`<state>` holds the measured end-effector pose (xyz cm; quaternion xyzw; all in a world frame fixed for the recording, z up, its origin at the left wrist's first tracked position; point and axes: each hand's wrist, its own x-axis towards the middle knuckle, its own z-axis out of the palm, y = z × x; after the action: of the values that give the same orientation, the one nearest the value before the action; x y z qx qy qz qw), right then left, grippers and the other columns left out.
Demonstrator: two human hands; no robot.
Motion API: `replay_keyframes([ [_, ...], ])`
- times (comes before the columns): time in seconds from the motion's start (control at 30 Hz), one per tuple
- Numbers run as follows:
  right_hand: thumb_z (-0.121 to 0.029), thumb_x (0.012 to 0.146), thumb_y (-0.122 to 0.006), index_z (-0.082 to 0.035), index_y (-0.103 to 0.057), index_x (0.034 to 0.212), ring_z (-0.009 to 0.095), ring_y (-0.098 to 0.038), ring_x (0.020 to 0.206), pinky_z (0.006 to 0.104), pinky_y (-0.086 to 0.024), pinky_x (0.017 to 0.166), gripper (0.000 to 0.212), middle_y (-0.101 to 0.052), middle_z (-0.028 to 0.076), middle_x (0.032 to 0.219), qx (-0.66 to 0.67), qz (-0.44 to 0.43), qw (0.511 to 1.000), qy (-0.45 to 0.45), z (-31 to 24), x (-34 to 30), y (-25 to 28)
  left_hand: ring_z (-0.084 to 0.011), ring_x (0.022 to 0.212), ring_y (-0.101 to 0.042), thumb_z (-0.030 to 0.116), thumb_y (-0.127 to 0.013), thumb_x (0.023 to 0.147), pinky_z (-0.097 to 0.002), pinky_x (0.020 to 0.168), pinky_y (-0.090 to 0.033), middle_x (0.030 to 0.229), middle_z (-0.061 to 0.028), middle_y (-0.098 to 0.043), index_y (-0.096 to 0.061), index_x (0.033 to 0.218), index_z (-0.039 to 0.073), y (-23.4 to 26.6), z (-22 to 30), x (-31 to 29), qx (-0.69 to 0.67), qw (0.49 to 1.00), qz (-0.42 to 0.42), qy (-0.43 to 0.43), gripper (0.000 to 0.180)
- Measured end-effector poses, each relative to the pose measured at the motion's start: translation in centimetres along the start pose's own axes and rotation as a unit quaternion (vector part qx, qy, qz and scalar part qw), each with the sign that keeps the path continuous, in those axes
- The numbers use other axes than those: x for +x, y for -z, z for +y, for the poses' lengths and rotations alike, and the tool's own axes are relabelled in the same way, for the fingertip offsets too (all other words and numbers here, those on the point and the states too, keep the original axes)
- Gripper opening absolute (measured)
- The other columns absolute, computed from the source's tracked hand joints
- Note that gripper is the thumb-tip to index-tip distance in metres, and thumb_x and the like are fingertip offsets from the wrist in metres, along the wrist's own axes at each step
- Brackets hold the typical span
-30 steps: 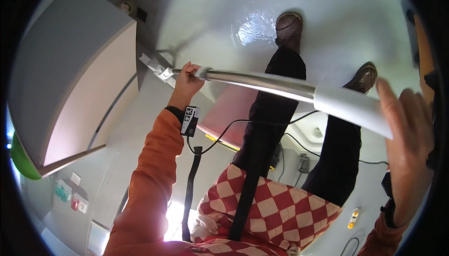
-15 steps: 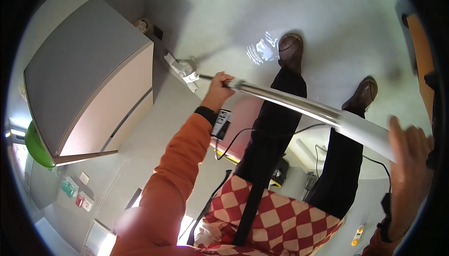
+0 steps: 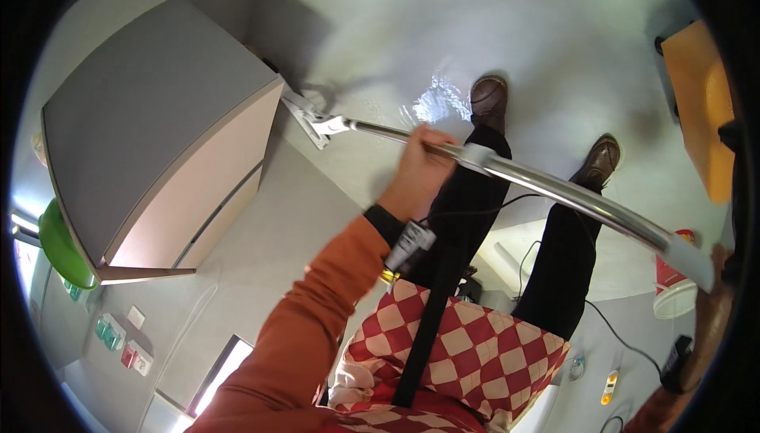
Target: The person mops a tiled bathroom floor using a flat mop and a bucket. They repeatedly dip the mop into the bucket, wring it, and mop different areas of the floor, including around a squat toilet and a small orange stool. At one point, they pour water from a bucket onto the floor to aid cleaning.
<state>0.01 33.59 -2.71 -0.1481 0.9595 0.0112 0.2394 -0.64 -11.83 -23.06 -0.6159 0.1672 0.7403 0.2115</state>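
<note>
A long mop [image 3: 570, 195] with a silver pole and a white grip slants across the view in front of my legs. My left hand [image 3: 423, 165] is closed round the pole, above the thin lower section. At the far right rim, my right hand [image 3: 714, 302] is at the end of the white grip; the picture's dark edge hides part of its fingers. The flat white mop head [image 3: 305, 120] is at floor level, beside the lower corner of a grey-topped cabinet [image 3: 170, 108]. Black boxes with cords sit at both my wrists.
Shiny reflections [image 3: 442, 102] lie on the grey floor by my shoe [image 3: 489, 96]. An orange panel [image 3: 701, 104] stands at the right, above a red and white bucket-like container [image 3: 673, 286]. A green rounded object [image 3: 62, 247] is beyond the cabinet. Wall sockets [image 3: 136, 358] are at lower left.
My left hand has shifted right and slightly down, with more thin pole showing below it. My right hand has moved down and outward. The mop head stays by the cabinet, slightly turned.
</note>
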Motion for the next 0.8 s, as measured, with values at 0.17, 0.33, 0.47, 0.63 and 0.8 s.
replay_keyframes([
  [0.17,-0.005,0.069,-0.066,-0.005,-0.057,0.099,0.024,-0.058,0.078,0.0345,-0.048,0.075,0.031,-0.059,0.009,0.087,0.015,-0.027,0.999,-0.014,-11.3,5.8,-1.0,-0.0173,0.052,-0.048,0.018,-0.046,0.086,-0.0382,0.075,-0.045,0.046,0.0000,-0.044,-0.038,0.050,0.013,5.2,13.0,2.2,0.037,0.986,0.149,-0.063,0.037],
  [0.33,-0.007,0.061,-0.072,-0.005,-0.056,0.088,0.024,-0.060,0.070,0.0382,-0.050,0.064,0.032,-0.058,0.010,0.075,0.156,-0.088,0.979,-0.100,-13.1,3.6,2.8,-0.0248,0.055,-0.050,0.017,-0.044,0.086,-0.0414,0.075,-0.044,0.047,-0.0045,-0.043,-0.039,0.052,0.011,6.7,11.9,1.5,0.203,0.969,0.116,-0.081,0.035],
  [0.47,0.001,0.065,-0.058,-0.003,-0.044,0.069,0.031,-0.052,0.065,0.0392,-0.041,0.061,0.015,-0.047,0.013,0.065,0.060,-0.171,0.968,-0.176,-7.9,-6.4,3.5,-0.0219,0.067,-0.053,0.023,-0.049,0.085,-0.0401,0.076,-0.044,0.063,-0.0080,-0.051,-0.040,0.062,0.009,5.4,0.3,-1.6,0.266,0.956,-0.026,-0.119,0.029],
  [0.63,0.004,0.063,-0.058,-0.001,-0.048,0.084,0.036,-0.051,0.070,0.0418,-0.040,0.062,0.024,-0.051,0.015,0.075,-0.006,-0.121,0.971,-0.205,0.2,-22.4,7.9,-0.0234,0.065,-0.051,0.028,-0.046,0.091,-0.0362,0.076,-0.045,0.061,-0.0069,-0.046,-0.040,0.060,0.009,-1.8,-14.4,-10.0,0.093,0.990,-0.022,0.103,0.037],
  [0.8,-0.030,0.071,-0.064,-0.009,-0.059,0.086,0.033,-0.060,0.060,0.0448,-0.046,0.052,0.026,-0.062,0.011,0.065,-0.099,-0.155,0.958,-0.218,4.5,-28.2,12.8,-0.0188,0.066,-0.049,0.024,-0.050,0.089,-0.0362,0.086,-0.041,0.062,-0.0040,-0.047,-0.042,0.061,0.011,-6.7,-18.4,-14.1,-0.069,0.958,-0.040,0.275,0.032],
])
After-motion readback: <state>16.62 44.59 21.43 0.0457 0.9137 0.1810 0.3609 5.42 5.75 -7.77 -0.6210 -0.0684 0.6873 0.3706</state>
